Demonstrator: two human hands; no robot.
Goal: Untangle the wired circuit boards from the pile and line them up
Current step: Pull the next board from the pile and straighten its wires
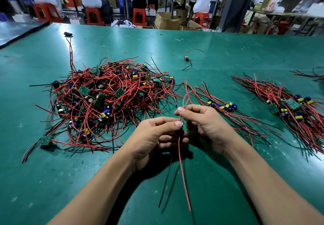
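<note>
**Head view.** A tangled pile [105, 98] of small green circuit boards with yellow and blue components and long red and black wires lies left of centre on the green-matted bench [228, 49]. Two lined-up rows, the middle row [222, 105] and the right row [289, 105], lie to its right. One wired circuit board [182, 124] is held above the near centre of the bench, mostly hidden by the fingers. The left hand [154, 133] pinches it between thumb and forefinger; the right hand [205, 124] pinches its upper red wires just above. A long red lead [183, 172] and a thin black lead [166, 181] hang toward the near edge.

Judged handling: the board is very light and rigid; its leads are limp, springy and prone to snagging on neighbouring wires; the solder joints are probably fragile. It is best held by the board edges, with the wires drawn out singly and gently.
</note>
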